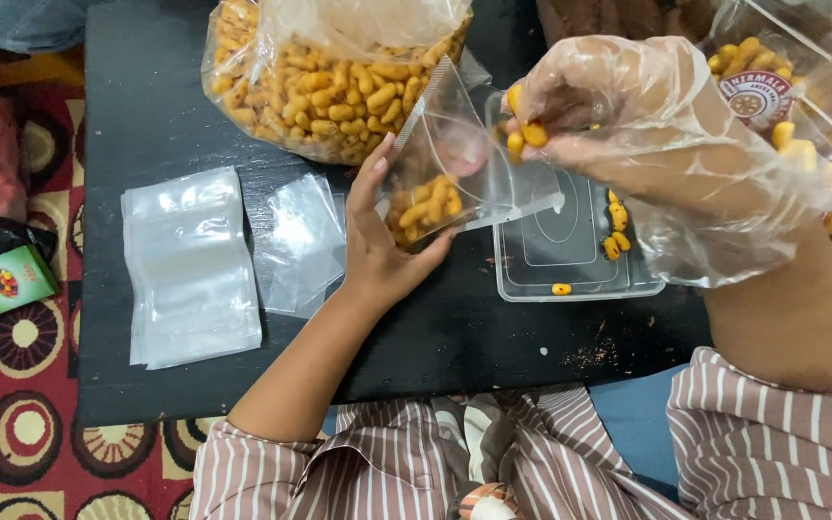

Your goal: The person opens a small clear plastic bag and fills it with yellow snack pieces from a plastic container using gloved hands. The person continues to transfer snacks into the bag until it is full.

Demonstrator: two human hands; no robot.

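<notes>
My right hand [618, 125], inside a loose clear plastic glove [724, 193], has its fingertips [532, 144] pinched together on a few yellow-orange snack pieces [530, 133]; the fingers are curled close, not spread. That pinch hangs at the open mouth of a small clear pouch [445, 173]. My left hand [377, 241] is bare and grips the pouch from its left side, fingers [375, 169] extended up along the plastic and thumb wrapped under its lower edge, a firm hold rather than a clenched fist. The pouch is tilted: its long axis runs from lower left to upper right, with the mouth towards my right hand and the lower end already holding a small heap of the same snack. It is held above the black table [146, 116], partly over a shallow clear plastic tray [580, 260] in which a few loose pieces lie. Beyond the pouch sits a large clear bag of snack pieces [329, 87]. To the left, lying flat on the table, is a stack of empty clear pouches [190, 270], with a few looser ones [305, 241] just beside it. A second filled bag [811, 96] lies at the right edge, behind my gloved wrist.
</notes>
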